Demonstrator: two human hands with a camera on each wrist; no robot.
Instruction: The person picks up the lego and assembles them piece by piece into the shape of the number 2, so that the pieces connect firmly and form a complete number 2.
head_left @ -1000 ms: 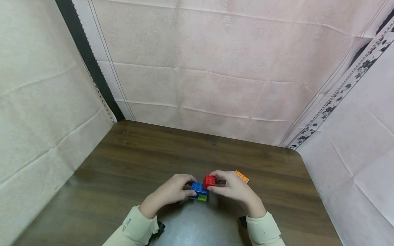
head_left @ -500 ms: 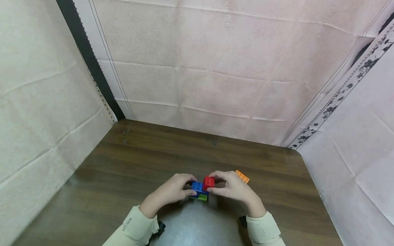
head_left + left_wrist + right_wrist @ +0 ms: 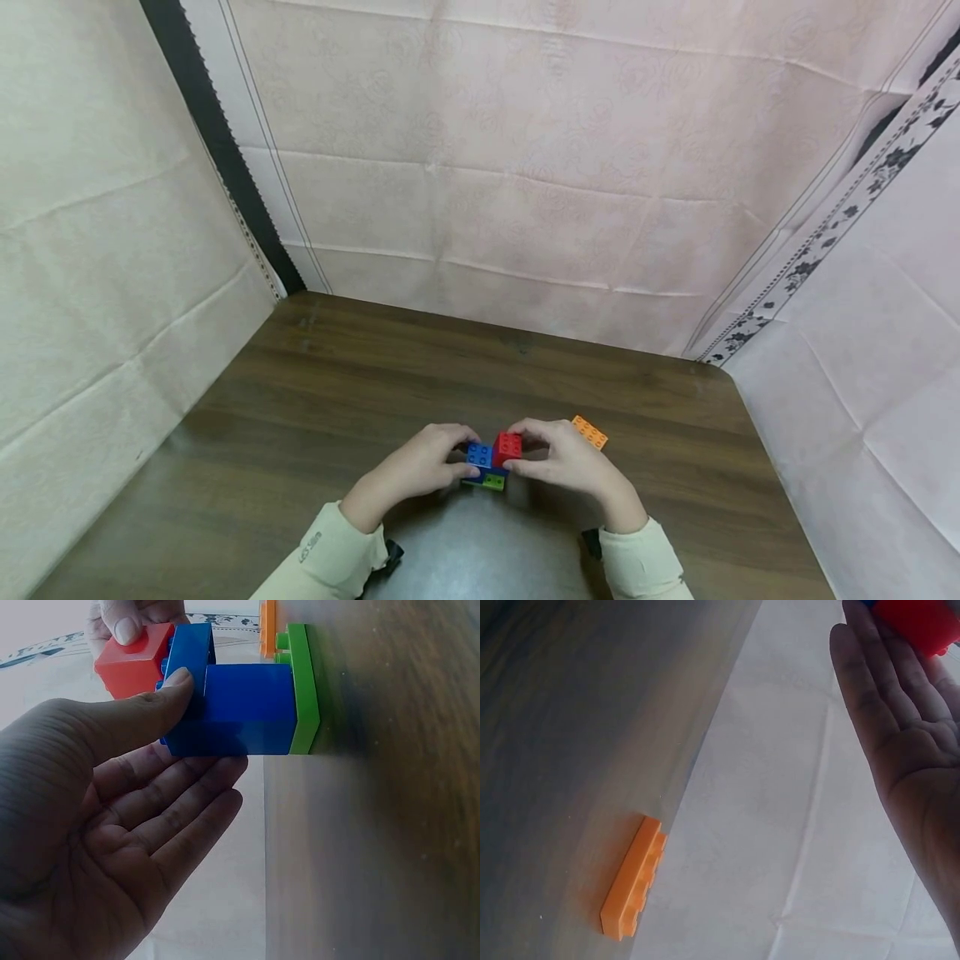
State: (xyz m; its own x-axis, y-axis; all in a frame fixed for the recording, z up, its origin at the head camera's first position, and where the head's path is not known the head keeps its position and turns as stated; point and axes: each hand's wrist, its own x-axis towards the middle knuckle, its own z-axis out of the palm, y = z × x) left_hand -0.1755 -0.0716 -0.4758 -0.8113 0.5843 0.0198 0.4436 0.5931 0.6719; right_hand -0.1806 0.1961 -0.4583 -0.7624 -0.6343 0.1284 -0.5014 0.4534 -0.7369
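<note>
Our left hand [image 3: 423,462] pinches blue plastic bricks [image 3: 236,712], right hand [image 3: 573,458] a red plastic brick [image 3: 507,447], above brown, seemingly wooden tabletop [image 3: 360,375]; pale cloth [image 3: 487,217] beyond.

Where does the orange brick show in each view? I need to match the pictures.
Head: orange brick low, right of centre, by the upper-right edge of the right hand.
Left wrist: top edge, just right of centre, cut off by the frame.
Right wrist: lower left.
Shared landmark: the red brick at the right hand.
</note>
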